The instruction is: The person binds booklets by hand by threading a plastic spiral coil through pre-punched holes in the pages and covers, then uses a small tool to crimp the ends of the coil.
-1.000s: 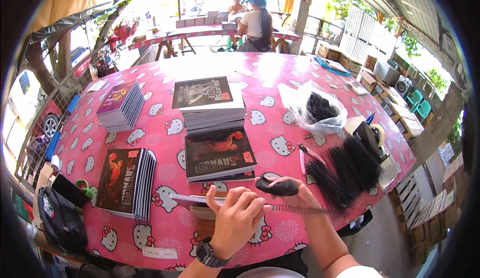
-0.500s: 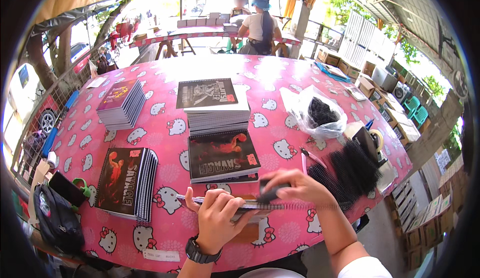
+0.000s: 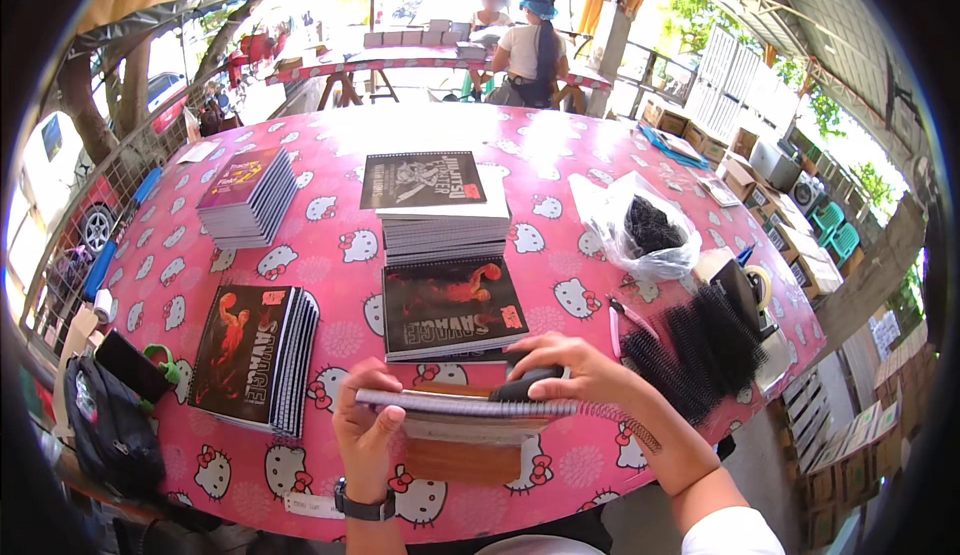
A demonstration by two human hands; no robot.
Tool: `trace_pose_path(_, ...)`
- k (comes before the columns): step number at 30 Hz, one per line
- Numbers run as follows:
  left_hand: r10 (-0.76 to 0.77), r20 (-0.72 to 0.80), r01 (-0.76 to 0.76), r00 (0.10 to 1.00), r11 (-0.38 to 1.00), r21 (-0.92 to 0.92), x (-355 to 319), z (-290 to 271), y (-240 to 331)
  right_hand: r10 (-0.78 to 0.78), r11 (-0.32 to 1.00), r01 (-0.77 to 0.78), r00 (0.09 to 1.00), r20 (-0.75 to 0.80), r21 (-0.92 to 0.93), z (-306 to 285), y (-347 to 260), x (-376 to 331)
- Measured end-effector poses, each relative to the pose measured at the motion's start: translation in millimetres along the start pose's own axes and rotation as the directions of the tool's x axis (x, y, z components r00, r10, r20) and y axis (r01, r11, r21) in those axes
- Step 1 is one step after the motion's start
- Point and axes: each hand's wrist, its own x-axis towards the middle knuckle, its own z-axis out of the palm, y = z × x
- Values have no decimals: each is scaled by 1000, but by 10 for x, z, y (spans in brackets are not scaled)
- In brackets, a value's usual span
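Note:
My left hand (image 3: 366,417) pinches the left end of a notebook (image 3: 420,401), held spine toward me with its pages nearly edge-on. Along the spine runs a dark spiral coil (image 3: 622,421), whose loose end sticks out past the notebook's right end, below my right forearm. My right hand (image 3: 562,367) is closed round a dark rounded object (image 3: 526,385), pressed against the notebook's right part; its exact kind is unclear. Under the notebook is a wooden block (image 3: 468,465). Just beyond lies a stack of black-covered notebooks (image 3: 455,300).
More notebooks stand in stacks at left (image 3: 245,355), far left (image 3: 245,190) and centre back (image 3: 440,225). To the right lie black spiral coils (image 3: 700,350), pink-handled pliers (image 3: 632,320) and a plastic bag (image 3: 610,220). A black bag (image 3: 110,425) sits at the left edge. Two people are at a far table.
My left hand has shifted left to the notebook's end, and the notebook's spine now faces me more fully. My right hand has come slightly lower with the dark object. The view has shifted a little.

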Motion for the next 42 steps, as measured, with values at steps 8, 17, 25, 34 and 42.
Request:
trace_pose_path(8, -46, 345, 147, 937, 951, -272, -65, -16, -270, -114, 865, 32, 985, 132, 501, 41, 213, -17)
trace_pose_path(17, -178, 512, 285, 840, 948, -139, -48, 10, -193, -116, 907, 56, 986, 120, 418, 516, 212, -345)
trace_pose_path(25, -4, 298, 57, 955, 984, -169, -74, 71, -229, -335, 879, 448, 824, -456, 162, 348, -65, -450)
trace_pose_path(34, -84, 335, 196, 938, 928, -316, -85, -5, -261, -323, 936, 302, 941, -102, -179, 146, -310, -325)
trace_pose_path(42, -92, 332, 215, 939, 909, -356, -73, 58, -199, -244, 953, 242, 970, 12, -181, 76, -278, -233)
